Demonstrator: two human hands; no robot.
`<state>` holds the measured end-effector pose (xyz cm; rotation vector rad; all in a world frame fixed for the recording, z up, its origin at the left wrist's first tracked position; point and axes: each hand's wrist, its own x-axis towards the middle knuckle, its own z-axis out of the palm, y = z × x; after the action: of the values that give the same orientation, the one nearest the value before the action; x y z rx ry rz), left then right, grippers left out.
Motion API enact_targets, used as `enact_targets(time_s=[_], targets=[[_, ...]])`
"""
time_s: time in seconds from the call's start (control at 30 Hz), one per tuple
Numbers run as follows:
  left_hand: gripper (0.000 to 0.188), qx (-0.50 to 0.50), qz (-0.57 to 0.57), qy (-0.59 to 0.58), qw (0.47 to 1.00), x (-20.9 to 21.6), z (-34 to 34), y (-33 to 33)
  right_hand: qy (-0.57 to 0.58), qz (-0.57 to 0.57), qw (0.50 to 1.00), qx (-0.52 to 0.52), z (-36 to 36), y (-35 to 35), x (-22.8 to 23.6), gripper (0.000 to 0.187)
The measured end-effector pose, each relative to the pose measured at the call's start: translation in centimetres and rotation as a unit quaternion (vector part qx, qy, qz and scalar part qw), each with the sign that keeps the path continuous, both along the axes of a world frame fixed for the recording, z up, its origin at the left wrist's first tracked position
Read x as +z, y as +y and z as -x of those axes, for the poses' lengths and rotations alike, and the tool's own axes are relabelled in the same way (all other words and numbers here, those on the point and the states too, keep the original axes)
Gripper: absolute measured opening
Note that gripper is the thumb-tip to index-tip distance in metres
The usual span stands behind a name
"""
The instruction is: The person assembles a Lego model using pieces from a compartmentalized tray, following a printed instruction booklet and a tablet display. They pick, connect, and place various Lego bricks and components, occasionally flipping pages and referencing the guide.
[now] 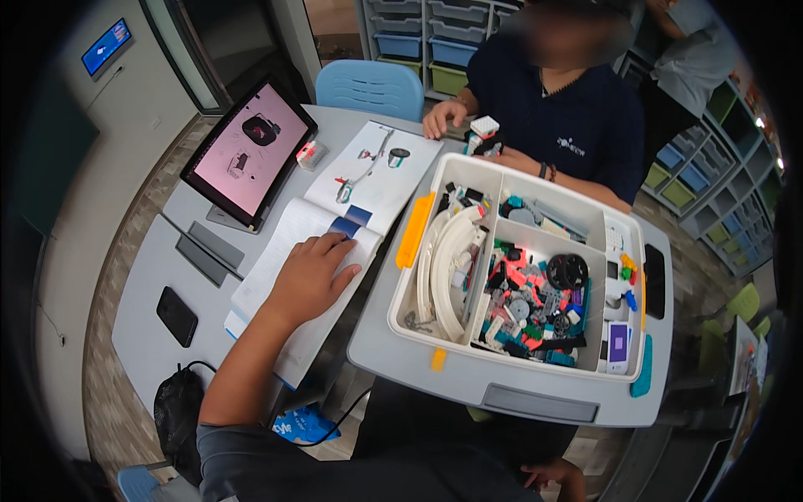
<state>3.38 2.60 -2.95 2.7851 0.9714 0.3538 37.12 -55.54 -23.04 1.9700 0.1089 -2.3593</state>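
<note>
My left hand [311, 280] lies palm down on an open booklet [280, 251], fingers stretched out. Its fingertips touch the lower edge of a dark blue patch [355, 216]; whether that is a print or a separate card I cannot tell. The booklet's far page carries pictures of a built model. Low in the view, by my dark clothing, my right hand [548, 474] hangs away from the table, its fingers loosely stretched and nothing seen in them. To the right of the booklet stands a white sorting tray [401, 322] with building bricks [523, 305] and curved white pieces [443, 276].
A tilted laptop [251, 151] stands behind the booklet, beside a small red-and-white block [311, 155]. A phone [177, 316] lies at the left, a black bag [177, 410] below it. Across the table, a person [552, 109] holds a brick assembly [483, 134]. A gap separates the tables.
</note>
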Motion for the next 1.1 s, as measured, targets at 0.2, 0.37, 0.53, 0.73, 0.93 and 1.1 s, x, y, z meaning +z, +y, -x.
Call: enact_targets(time_s=[0.2, 0.37, 0.53, 0.73, 0.93, 1.1], targets=[[0.044, 0.004, -0.084, -0.051, 0.995, -1.7, -1.0, 5.5, -0.117, -0.098, 0.985, -0.081, 1.6, 2.3, 3.4, 0.062], [0.05, 0.003, -0.074, -0.038, 0.997, -3.0, -0.5, 4.8, -0.173, -0.141, 0.967, -0.123, 3.1, 4.0, 4.7, 0.065], [0.058, 0.001, -0.072, -0.031, 0.997, -3.7, 0.6, 4.0, -0.121, -0.034, 0.991, -0.036, 0.5, 4.5, 2.1, 0.063], [0.055, 0.004, -0.082, -0.043, 0.996, -3.4, 0.7, 4.2, -0.111, -0.071, 0.991, -0.025, -0.9, 5.0, 0.3, 0.06], [0.058, -0.009, -0.047, -0.022, 0.999, -2.5, 0.2, 4.7, -0.109, -0.093, 0.99, 0.001, 0.6, 6.2, 2.9, 0.062], [0.054, -0.017, 0.049, -0.019, 0.998, 1.2, -0.5, 5.2, -0.106, -0.107, 0.988, -0.022, 1.2, 6.4, 5.0, 0.064]])
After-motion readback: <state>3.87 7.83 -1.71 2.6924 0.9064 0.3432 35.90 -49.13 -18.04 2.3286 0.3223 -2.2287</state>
